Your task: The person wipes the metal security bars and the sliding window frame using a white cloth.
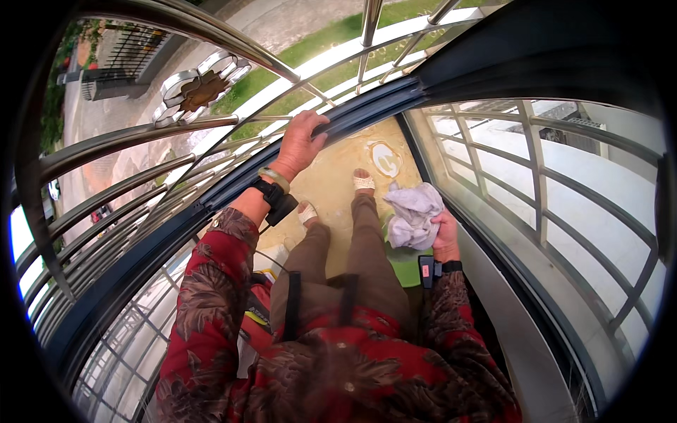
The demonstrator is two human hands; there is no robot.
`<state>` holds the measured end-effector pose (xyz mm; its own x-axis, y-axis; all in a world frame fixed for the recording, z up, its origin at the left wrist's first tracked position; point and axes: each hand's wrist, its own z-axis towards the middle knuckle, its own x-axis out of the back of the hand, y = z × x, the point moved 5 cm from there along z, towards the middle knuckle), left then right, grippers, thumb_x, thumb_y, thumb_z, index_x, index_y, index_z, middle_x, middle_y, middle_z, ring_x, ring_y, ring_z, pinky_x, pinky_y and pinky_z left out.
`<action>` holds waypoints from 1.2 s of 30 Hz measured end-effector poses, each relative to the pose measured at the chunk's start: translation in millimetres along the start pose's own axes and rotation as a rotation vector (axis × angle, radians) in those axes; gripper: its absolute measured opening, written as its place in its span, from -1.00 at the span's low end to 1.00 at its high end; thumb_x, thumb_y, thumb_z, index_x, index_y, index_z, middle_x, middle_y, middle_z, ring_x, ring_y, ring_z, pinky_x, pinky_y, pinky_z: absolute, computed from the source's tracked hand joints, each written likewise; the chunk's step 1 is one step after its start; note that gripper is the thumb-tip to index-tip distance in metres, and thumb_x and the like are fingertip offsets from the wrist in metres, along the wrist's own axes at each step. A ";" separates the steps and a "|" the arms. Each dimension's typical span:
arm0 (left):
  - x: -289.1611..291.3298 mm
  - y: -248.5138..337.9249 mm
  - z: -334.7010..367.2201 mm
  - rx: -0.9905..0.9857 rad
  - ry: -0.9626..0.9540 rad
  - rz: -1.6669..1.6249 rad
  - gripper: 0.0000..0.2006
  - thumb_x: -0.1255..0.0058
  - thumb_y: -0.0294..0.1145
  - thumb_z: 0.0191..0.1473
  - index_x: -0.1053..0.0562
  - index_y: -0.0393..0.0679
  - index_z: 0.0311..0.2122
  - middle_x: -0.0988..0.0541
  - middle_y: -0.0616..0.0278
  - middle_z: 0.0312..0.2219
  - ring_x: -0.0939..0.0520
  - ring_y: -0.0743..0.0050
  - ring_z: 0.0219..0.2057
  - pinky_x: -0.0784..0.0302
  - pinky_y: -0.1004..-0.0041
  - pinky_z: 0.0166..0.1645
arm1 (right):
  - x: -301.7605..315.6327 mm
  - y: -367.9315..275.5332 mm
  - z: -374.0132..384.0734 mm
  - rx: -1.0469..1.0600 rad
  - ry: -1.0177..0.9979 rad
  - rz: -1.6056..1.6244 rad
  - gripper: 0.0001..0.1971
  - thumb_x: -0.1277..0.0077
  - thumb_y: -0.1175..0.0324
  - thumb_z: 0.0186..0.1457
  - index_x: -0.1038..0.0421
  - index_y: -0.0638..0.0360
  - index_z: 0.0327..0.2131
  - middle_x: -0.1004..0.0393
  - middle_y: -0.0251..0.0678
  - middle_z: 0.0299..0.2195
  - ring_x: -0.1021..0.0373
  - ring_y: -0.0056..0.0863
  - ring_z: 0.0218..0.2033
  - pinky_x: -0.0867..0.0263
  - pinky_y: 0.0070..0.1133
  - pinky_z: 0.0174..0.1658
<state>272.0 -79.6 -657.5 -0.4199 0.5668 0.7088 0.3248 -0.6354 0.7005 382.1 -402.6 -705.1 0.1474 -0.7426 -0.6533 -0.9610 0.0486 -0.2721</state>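
Observation:
My left hand [302, 139] reaches forward, its fingers curled over the dark window frame [352, 116]. A bangle and a strapped-on black device sit at that wrist. At the right, a crumpled pale lilac-grey cloth [415, 215] is bunched in my right hand [446, 233], held by its right side. Below the cloth, part of a green container [405, 271] shows beside my leg; the rest is hidden.
Curved metal bars [113, 144] run outside the window at the left, with a grassy strip beyond. Glass and a white grille [539, 169] stand at the right. My sandalled feet are on a yellowish surface [331, 180] with a whitish patch [386, 159]. A red package [259, 303] lies by my left leg.

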 end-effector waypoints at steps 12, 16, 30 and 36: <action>-15.3 -67.6 8.7 0.910 0.280 -0.802 -0.78 -0.02 -0.35 -0.08 -0.34 -0.16 -0.65 -0.36 0.39 -0.75 -0.33 0.60 -0.71 -0.29 0.62 -0.57 | -2.9 6.4 5.3 -0.010 -0.008 -0.030 -0.35 0.26 0.55 -0.40 -0.10 0.38 -0.03 -0.25 -0.06 -0.08 -0.20 -0.16 -0.05 -0.06 -0.36 0.07; -19.8 -82.3 8.6 1.000 0.463 -0.944 -0.74 0.02 -0.24 -0.05 -0.33 -0.13 -0.66 -0.36 0.34 -0.71 -0.36 0.59 -0.68 -0.31 0.60 -0.56 | -8.1 5.7 3.9 -0.018 -0.008 0.002 -0.34 0.26 0.54 -0.40 -0.09 0.38 -0.02 -0.24 -0.06 -0.07 -0.20 -0.16 -0.04 -0.06 -0.35 0.07; -20.5 15.1 -83.4 0.992 -0.079 -1.202 -0.76 0.24 -0.42 0.07 -0.35 -0.18 -0.14 -0.43 0.32 -0.37 -0.45 0.59 -0.35 -0.38 0.55 -0.24 | -73.1 13.2 -6.6 -0.033 -0.169 0.168 -0.39 0.29 0.54 -0.35 -0.09 0.42 -0.04 -0.26 -0.02 -0.10 -0.22 -0.14 -0.07 -0.07 -0.35 0.07; -28.3 101.5 -142.2 0.907 -0.468 -1.320 -0.61 0.34 -0.16 0.12 -0.26 -0.17 -0.02 -0.38 0.26 -0.18 -0.39 0.51 -0.16 -0.28 0.48 -0.07 | -124.0 7.7 -19.7 0.004 -0.289 0.097 -0.38 0.26 0.63 -0.34 -0.07 0.39 -0.02 -0.27 -0.04 -0.11 -0.25 -0.17 -0.08 -0.14 -0.36 0.03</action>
<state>196.4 -234.7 -618.2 -0.5686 0.6342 -0.5239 0.4010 0.7698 0.4966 351.8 -323.3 -612.2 0.1163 -0.5140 -0.8499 -0.9729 0.1132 -0.2016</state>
